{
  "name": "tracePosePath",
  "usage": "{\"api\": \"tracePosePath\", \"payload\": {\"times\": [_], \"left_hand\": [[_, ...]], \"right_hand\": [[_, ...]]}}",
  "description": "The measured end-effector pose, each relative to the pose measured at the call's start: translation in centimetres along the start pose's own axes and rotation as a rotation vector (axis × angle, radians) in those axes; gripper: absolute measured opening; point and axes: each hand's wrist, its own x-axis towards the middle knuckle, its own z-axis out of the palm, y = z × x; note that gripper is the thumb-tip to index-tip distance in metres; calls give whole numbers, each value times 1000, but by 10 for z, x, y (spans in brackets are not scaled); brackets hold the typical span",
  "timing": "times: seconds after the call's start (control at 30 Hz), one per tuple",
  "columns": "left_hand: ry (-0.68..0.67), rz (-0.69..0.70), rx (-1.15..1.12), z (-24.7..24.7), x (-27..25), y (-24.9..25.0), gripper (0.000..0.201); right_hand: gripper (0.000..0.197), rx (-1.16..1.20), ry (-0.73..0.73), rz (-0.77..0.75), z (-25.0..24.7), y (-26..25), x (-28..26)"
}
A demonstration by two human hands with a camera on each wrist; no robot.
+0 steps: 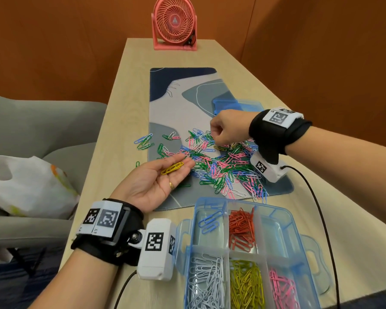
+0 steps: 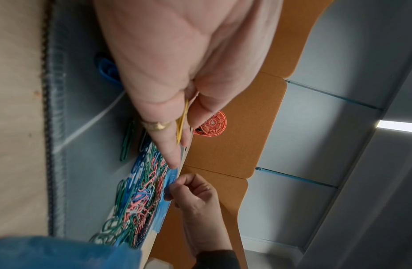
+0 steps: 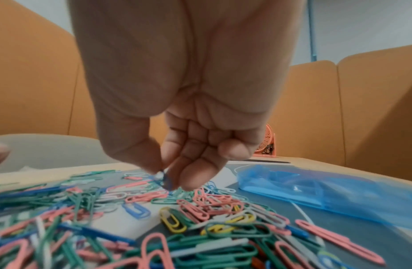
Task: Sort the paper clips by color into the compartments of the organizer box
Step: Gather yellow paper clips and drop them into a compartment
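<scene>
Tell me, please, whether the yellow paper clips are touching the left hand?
Touching: the head view shows the yellow paper clips lying on the upturned fingers of the left hand.

The box near the left hand ran off the bottom edge, cutting its white, yellow and pink clips. The right hand hid what its blurred fingertips pinched; the lid beside it was smeared.

The mat lies on the desk, with the fan behind it at the far end. The clips lie heaped on the mat, the box before them and the lid behind.
</scene>
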Motion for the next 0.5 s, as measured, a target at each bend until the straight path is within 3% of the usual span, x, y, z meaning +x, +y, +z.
{"api": "tracePosePath", "payload": {"times": [0.23, 0.5], "left_hand": [[0, -2, -1, 0, 0, 0, 29], [1, -21, -6, 1, -1, 1, 28]], "right_hand": [[6, 132, -8, -79, -1, -4, 3], [9, -156, -76, 37, 4, 4, 1]]}}
